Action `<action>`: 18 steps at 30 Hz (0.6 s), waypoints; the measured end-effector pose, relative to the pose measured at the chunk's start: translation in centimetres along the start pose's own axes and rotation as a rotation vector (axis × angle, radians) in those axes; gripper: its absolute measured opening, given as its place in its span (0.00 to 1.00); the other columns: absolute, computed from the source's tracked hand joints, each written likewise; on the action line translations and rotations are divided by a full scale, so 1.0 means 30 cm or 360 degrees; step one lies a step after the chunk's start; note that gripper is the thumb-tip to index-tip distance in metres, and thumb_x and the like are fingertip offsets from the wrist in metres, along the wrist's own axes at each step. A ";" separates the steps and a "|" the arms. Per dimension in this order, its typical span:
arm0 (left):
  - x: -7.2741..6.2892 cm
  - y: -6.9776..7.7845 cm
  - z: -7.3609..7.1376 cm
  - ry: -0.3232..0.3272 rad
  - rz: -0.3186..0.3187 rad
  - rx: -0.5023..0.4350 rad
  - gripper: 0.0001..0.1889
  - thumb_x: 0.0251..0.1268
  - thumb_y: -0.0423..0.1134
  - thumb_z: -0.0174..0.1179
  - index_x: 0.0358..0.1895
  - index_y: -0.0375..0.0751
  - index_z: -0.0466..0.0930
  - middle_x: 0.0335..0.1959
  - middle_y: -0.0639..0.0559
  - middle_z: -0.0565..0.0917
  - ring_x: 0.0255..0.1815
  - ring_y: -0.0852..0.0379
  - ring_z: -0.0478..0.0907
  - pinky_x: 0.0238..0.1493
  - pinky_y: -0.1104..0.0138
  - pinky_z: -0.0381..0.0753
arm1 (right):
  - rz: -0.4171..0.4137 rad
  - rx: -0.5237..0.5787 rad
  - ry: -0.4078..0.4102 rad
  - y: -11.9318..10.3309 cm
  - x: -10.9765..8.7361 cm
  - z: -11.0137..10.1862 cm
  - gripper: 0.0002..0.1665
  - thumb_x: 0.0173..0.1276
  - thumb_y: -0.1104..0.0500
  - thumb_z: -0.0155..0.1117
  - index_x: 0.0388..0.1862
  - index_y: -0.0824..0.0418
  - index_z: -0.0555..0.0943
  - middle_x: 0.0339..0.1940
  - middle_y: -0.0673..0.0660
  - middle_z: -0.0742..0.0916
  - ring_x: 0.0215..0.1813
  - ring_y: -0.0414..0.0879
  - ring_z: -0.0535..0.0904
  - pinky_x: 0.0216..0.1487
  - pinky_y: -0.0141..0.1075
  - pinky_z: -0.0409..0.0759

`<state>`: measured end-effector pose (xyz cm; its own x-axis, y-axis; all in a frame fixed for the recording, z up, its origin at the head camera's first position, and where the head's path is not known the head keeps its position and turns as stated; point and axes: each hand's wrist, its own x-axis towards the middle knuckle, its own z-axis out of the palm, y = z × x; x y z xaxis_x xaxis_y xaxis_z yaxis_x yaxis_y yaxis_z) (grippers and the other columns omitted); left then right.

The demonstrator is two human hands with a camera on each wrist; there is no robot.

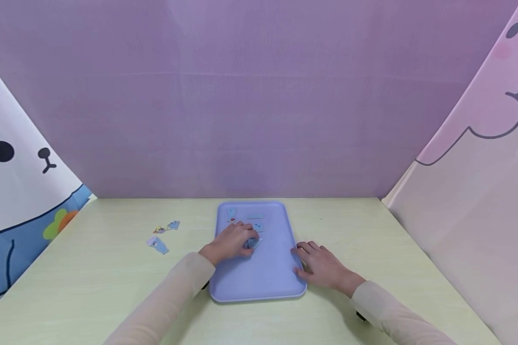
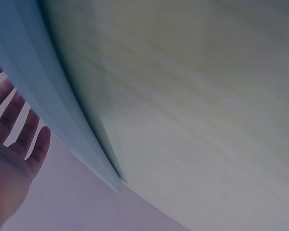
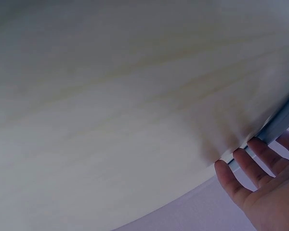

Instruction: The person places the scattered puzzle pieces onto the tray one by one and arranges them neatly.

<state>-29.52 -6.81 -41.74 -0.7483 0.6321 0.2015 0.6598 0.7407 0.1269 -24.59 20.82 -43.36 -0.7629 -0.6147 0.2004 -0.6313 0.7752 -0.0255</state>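
Observation:
A shallow lavender tray (image 1: pixel 259 282) lies on the table. My left hand (image 1: pixel 230 243) is over its left half, index finger and thumb bent round a small flat blue picture piece (image 1: pixel 252 243). Another blue piece (image 1: pixel 258 227) lies just beyond those fingertips, with a thin pale blue piece (image 1: pixel 255 216) farther back. Near the far left corner is a blue piece with a red spot (image 1: pixel 231 214). My right hand (image 1: pixel 323 266) rests at the tray's right rim, its fingers extended and spread against the edge. Its fingers (image 3: pixel 265 156) show along the tray's edge in the right wrist view.
On the pale wood table left of the tray lie loose picture pieces: a blue one (image 1: pixel 158 245), a yellow and red one (image 1: pixel 159 230) and a smaller blue one (image 1: pixel 173 224). A purple cloth wall (image 1: pixel 259 120) stands behind the table; printed cloths hang on both sides.

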 end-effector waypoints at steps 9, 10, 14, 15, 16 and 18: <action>-0.007 0.004 -0.005 -0.0015 -0.0014 -0.0029 0.15 0.53 0.44 0.64 0.45 0.46 0.81 0.43 0.53 0.79 0.44 0.53 0.73 0.48 0.55 0.73 | 0.0013 0.0009 -0.0017 -0.005 0.001 -0.003 0.28 0.62 0.44 0.56 0.57 0.58 0.73 0.56 0.57 0.77 0.55 0.52 0.72 0.47 0.48 0.74; -0.009 0.003 -0.005 -0.0016 -0.0009 -0.0026 0.16 0.53 0.45 0.64 0.45 0.46 0.81 0.43 0.53 0.79 0.44 0.52 0.73 0.48 0.55 0.74 | 0.0013 0.0007 -0.0019 -0.005 0.001 -0.003 0.28 0.63 0.44 0.55 0.57 0.58 0.73 0.56 0.57 0.77 0.55 0.52 0.72 0.47 0.48 0.74; -0.018 -0.006 -0.005 0.0016 0.0029 -0.0014 0.16 0.53 0.46 0.64 0.44 0.46 0.81 0.44 0.52 0.79 0.45 0.51 0.73 0.47 0.55 0.74 | 0.0002 -0.0010 -0.0020 -0.003 0.002 0.000 0.28 0.63 0.44 0.55 0.57 0.58 0.73 0.56 0.57 0.76 0.55 0.51 0.72 0.46 0.48 0.74; -0.022 -0.009 -0.005 0.0028 0.0036 -0.0016 0.16 0.53 0.46 0.64 0.44 0.47 0.81 0.44 0.52 0.79 0.45 0.51 0.73 0.47 0.55 0.74 | -0.0001 -0.0015 -0.0020 -0.003 0.002 0.001 0.28 0.63 0.44 0.55 0.57 0.58 0.73 0.56 0.57 0.76 0.55 0.51 0.72 0.46 0.48 0.75; -0.025 -0.012 -0.004 0.0042 0.0046 -0.0018 0.16 0.52 0.46 0.64 0.44 0.47 0.81 0.44 0.52 0.79 0.46 0.51 0.73 0.48 0.55 0.74 | -0.0003 -0.0017 -0.0022 -0.002 0.002 0.001 0.28 0.63 0.44 0.55 0.57 0.58 0.73 0.56 0.57 0.76 0.55 0.51 0.72 0.46 0.48 0.75; -0.033 -0.019 -0.003 0.0065 0.0061 -0.0030 0.16 0.52 0.46 0.64 0.44 0.47 0.80 0.44 0.53 0.79 0.47 0.51 0.73 0.49 0.54 0.73 | -0.0003 -0.0012 -0.0025 -0.002 0.002 0.002 0.28 0.63 0.44 0.55 0.57 0.58 0.73 0.56 0.57 0.76 0.55 0.51 0.72 0.46 0.48 0.75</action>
<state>-29.16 -7.88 -41.91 -0.7194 0.6495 0.2462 0.6892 0.7116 0.1364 -24.59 20.73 -43.41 -0.7640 -0.6182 0.1847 -0.6315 0.7752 -0.0176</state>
